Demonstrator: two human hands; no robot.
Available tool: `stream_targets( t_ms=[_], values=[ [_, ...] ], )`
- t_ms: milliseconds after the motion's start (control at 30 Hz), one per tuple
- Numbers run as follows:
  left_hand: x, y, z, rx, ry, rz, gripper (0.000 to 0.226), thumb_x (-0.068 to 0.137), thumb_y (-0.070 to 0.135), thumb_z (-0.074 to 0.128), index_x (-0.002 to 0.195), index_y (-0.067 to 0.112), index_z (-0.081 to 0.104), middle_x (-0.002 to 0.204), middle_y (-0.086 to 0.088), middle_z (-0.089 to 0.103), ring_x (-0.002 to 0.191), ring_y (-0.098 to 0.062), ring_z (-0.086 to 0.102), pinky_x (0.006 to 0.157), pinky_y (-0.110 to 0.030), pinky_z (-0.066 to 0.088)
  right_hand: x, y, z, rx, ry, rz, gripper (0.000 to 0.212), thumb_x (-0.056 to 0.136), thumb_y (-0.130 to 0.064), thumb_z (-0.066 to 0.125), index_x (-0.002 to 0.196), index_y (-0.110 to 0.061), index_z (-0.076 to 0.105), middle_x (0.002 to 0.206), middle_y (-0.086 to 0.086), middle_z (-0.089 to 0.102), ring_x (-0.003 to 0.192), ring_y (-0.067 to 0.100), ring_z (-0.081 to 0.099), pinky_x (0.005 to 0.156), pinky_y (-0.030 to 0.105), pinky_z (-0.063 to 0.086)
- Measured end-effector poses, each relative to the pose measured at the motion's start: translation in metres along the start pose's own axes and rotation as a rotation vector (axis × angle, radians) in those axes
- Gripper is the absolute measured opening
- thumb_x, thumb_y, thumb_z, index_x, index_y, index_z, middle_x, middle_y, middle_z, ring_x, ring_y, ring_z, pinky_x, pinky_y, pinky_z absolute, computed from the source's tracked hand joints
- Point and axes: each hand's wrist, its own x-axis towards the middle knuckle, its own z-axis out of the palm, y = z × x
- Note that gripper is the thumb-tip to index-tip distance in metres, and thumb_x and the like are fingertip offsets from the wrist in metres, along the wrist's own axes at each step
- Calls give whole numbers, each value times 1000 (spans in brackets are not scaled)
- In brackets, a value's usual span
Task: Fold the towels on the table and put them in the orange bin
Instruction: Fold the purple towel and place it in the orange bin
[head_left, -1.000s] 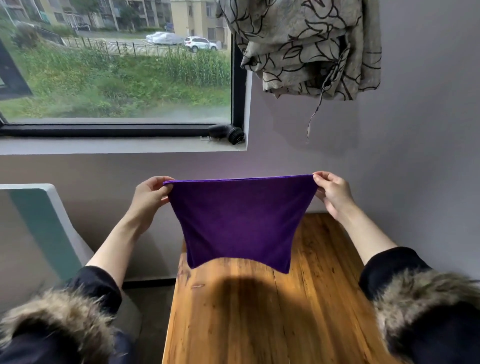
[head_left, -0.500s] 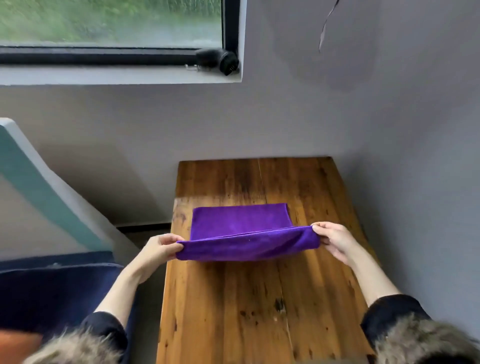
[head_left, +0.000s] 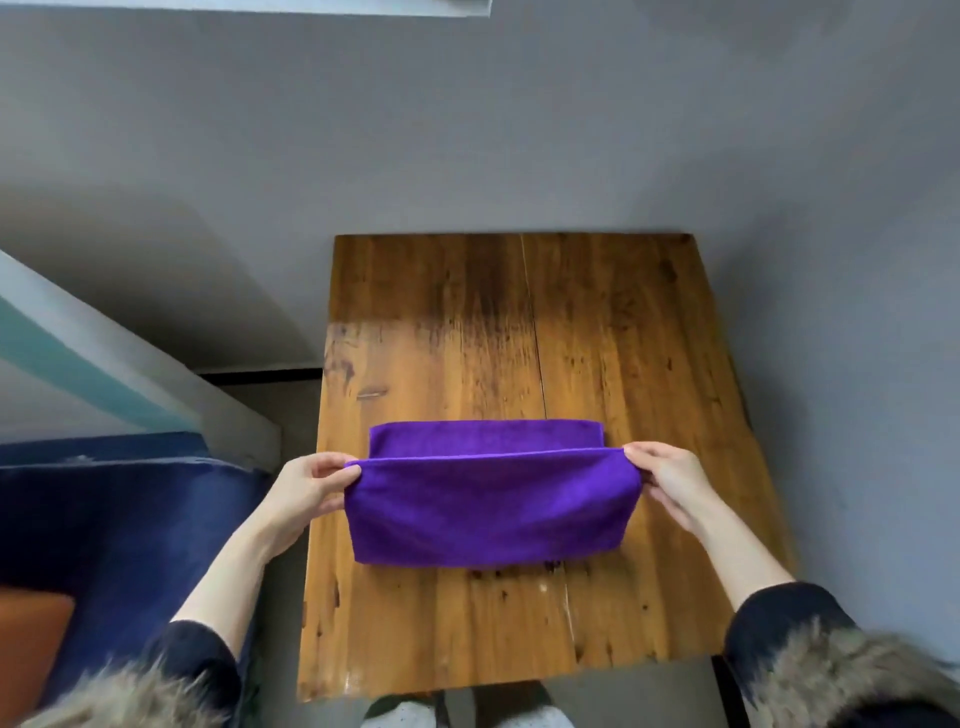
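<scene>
Grip, left hand (head_left: 306, 493): thumb and fingers pinch the left end of the purple towel's (head_left: 488, 512) upper hem. Grip, right hand (head_left: 670, 486): pinches the right end of the same hem.

Item: purple towel, one piece. Position: on the wooden desk (head_left: 519, 322), about mid-width and nearer the near edge than the far edge. Condition: a second ago it hung full length in the air between both hands; now its lower part lies flat on the desk, and the held hem has been drawn back over it toward the near edge, leaving a strip of the bottom layer showing beyond.

Status, judged: first fold half made, layers not yet pressed flat.

Item: orange bin (head_left: 31, 644), probable, partly in view off the desk's near-left corner; nothing placed in it that can be seen.
</scene>
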Motion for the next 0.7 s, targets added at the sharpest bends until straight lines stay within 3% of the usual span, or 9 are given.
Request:
stream_targets(
  t_ms=[133,333,467,567,633,700],
  values=[
    [31,10,8,55,90,55,8,90,9,59,91,7,67,85,-3,66,78,-9,61,61,-18,52,34,-1,13,-11,55,-56,12,90,-3,56,98,-2,65,99,15,65,89,23,59,68,27,48],
    [67,9,18,83,164,62,11,90,9,58,97,4,65,84,-3,64,76,-8,58,61,-16,51,85,8,21,-112,91,-102,9,88,-9,60,87,-15,67,100,14,68,94,23,60,86,39,47],
    [85,3,20,121,240,64,17,89,9,61,103,1,66,87,-5,65,78,-12,59,62,-18,53,107,20,25,-168,89,-87,11,90,-12,58,94,-12,69,100,10,68,95,23,61,86,40,49],
    [94,-6,21,360,399,64,23,89,12,60,110,5,64,98,-11,66,87,-23,61,76,-33,50,107,22,33,-248,205,-147,24,93,-13,53,111,-1,64,101,11,65,88,17,60,79,29,48],
    [94,-15,27,631,529,164,29,89,10,56,117,6,58,113,-16,61,99,-30,57,86,-37,43,94,26,38,-499,386,-313,28,95,-18,50,116,-5,61,114,13,62,103,22,57,89,28,40],
    [89,-25,42,820,572,359,34,88,7,53,122,4,53,121,-20,54,110,-37,50,92,-46,39,74,34,53,-664,378,-524,33,96,-21,46,125,-8,55,130,13,54,123,24,46,102,27,31]
  ],
)
